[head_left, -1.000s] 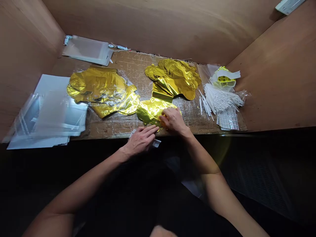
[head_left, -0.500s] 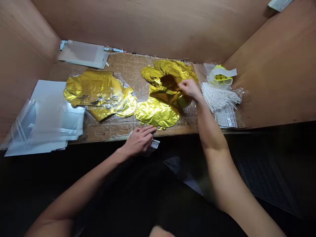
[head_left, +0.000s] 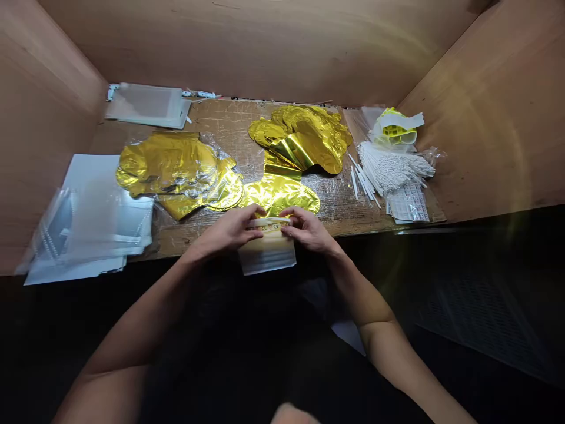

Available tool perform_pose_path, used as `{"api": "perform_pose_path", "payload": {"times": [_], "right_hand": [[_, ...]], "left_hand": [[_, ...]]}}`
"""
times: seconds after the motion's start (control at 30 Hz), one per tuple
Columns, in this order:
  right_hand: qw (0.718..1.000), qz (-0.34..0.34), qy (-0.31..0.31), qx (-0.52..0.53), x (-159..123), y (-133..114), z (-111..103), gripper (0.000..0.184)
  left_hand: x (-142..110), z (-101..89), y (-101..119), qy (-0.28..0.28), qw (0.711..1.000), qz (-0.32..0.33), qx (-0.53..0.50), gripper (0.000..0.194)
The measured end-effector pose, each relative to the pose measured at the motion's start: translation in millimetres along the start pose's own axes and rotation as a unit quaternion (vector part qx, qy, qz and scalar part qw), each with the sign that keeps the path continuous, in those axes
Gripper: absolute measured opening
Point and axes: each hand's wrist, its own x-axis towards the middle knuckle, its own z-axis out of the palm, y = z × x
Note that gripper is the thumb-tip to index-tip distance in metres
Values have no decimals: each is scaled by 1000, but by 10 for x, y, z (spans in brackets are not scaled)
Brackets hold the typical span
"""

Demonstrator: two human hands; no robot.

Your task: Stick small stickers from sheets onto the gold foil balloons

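Brown panels rise around a worn bench, with gold foil, plastic and paper spread over it. Since the earlier views, the right hand has come back from the foil pile and met the left hand at the near edge, where a pale packet is now held up between the 2. That change puts both hands on 1 thing, so the work appears to have shifted from the foil to the packet. Each grip is nearly closed, thumb against fingers, pinching an upper corner of the packet; its printed strip shows between them and its lower part hangs past the bench edge. Whether its mouth is open I cannot tell. Just behind the fingers lies a flat gold piece, running back towards the foil pile. To the left are wrapped foils, with white sheets beside them and clear sleeves further back. To the right, loose sticks lie beside a heap of white sticks, with printed strips in front and a yellow roll behind.
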Motion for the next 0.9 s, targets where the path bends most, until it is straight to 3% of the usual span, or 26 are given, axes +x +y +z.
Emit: {"api": "perform_pose_path", "payload": {"times": [0.17,0.27,0.37,0.47,0.63,0.8,0.9], "right_hand": [[998,5,-21,-65,-33,-150,-170,44],[997,-13,4,-73,-19,-193,-148,29],[996,-12,7,-92,-18,-186,-122,38],[992,-14,7,-123,-34,-169,-118,44],[997,3,20,-75,-58,-159,-117,38],[996,66,-33,-44,-57,-142,-143,45],[991,14,-4,-131,-41,-144,-158,41]], "left_hand": [[-18,-99,63,-33,995,-28,-87,39],[-36,-108,127,-57,989,-39,-133,34],[-68,-128,146,-62,983,-51,-164,35],[-98,-135,136,-41,984,-52,-167,37],[-123,-98,96,-16,977,-69,-202,40],[-149,-3,45,60,960,-100,-253,46],[-152,48,55,80,962,-96,-242,45]]}}
